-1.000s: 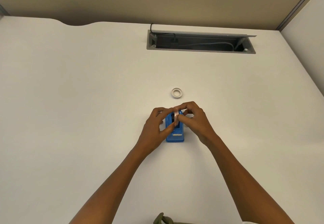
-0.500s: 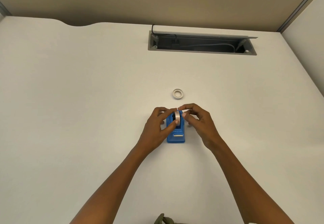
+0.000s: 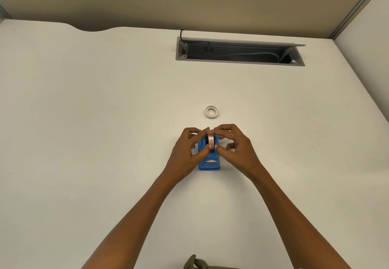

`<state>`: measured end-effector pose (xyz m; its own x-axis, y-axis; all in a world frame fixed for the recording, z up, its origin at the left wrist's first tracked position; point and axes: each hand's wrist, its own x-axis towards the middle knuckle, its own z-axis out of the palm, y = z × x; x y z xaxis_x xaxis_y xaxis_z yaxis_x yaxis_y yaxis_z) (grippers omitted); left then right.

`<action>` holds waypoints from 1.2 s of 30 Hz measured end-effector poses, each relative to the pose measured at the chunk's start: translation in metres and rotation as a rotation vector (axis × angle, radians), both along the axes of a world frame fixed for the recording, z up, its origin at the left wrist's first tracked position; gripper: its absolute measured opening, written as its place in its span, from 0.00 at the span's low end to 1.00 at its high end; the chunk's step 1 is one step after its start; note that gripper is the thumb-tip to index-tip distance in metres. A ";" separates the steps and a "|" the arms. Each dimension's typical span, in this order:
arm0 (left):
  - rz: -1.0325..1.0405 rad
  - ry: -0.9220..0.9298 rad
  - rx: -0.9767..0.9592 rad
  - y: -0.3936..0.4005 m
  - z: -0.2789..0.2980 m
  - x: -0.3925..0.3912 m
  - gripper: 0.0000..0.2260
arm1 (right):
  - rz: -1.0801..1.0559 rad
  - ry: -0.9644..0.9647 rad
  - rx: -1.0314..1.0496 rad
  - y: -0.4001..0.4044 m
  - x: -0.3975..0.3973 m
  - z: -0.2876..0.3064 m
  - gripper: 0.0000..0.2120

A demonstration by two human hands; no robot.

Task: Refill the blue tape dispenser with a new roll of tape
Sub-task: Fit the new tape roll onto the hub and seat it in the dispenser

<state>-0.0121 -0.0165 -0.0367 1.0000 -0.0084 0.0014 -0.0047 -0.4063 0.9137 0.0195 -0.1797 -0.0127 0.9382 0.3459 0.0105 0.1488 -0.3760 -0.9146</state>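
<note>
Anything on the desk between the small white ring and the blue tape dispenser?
Only the fingertips of the two hands; otherwise bare white desk in the head view between the small white ring and blue tape dispenser.

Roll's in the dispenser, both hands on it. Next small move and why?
Probably pick the free tape end and draw it toward the cutter. The tape roll stands upright in the blue dispenser, pinched by left hand and right hand; no strip reaches the cutter.
</note>
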 end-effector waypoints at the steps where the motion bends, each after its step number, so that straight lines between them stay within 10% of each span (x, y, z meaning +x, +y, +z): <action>1: 0.000 0.001 -0.003 0.000 0.000 0.000 0.20 | 0.004 0.003 -0.007 0.000 0.000 0.000 0.19; 36: 0.026 -0.032 -0.013 0.001 -0.005 0.005 0.16 | -0.066 0.076 0.052 -0.003 -0.002 -0.002 0.12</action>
<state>-0.0075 -0.0159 -0.0413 0.9993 0.0179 0.0337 -0.0239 -0.3943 0.9187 0.0174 -0.1826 -0.0150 0.9578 0.2839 -0.0450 0.0550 -0.3347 -0.9407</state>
